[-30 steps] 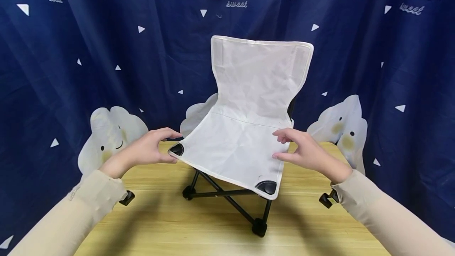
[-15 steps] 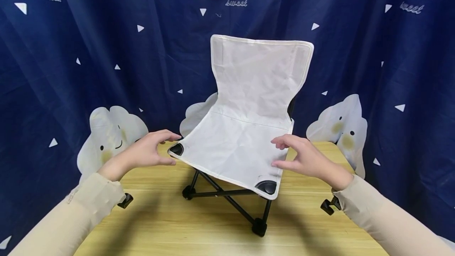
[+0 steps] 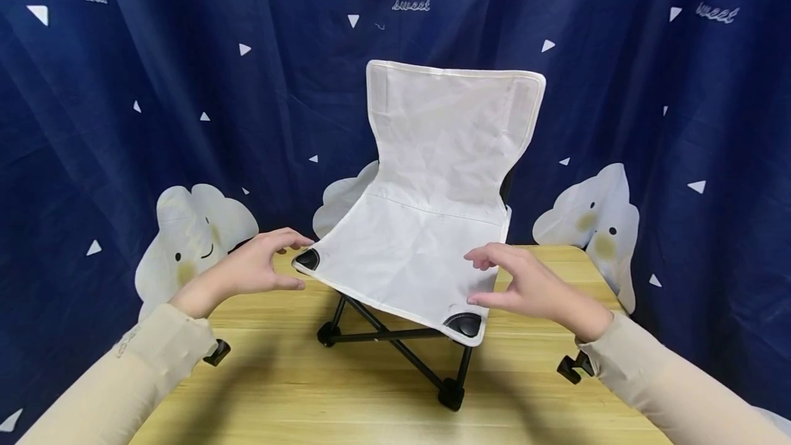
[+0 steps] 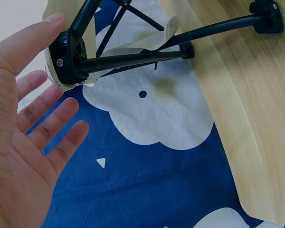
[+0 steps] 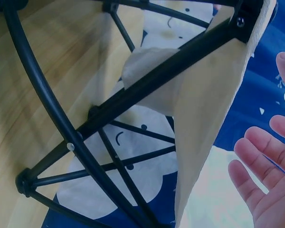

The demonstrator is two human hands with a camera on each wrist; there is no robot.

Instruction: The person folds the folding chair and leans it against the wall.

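A folding chair (image 3: pixel 426 246) with a white fabric seat and back stands unfolded on the wooden table, turned slightly to one side. Black crossed tubes (image 3: pixel 386 335) carry its seat, and black patches cover the seat's front corners. My left hand (image 3: pixel 259 263) is spread beside the left front corner, thumb and fingers apart. In the left wrist view the black corner joint (image 4: pixel 69 61) overlaps the space between thumb and fingers. My right hand (image 3: pixel 525 280) overlaps the seat's right edge in the head view, its fingers loosely bent around nothing. The right wrist view shows it outside the fabric edge (image 5: pixel 223 109).
The wooden table (image 3: pixel 259 376) extends under the chair and forward. Behind it hangs a dark blue curtain (image 3: pixel 278 88) with white triangles, lettering and cloud faces. Black camera mounts (image 3: pixel 218 351) show at both wrists.
My right hand has dropped lower along the seat's right side, toward the front corner. My left hand has shifted down only slightly. The chair stands as before.
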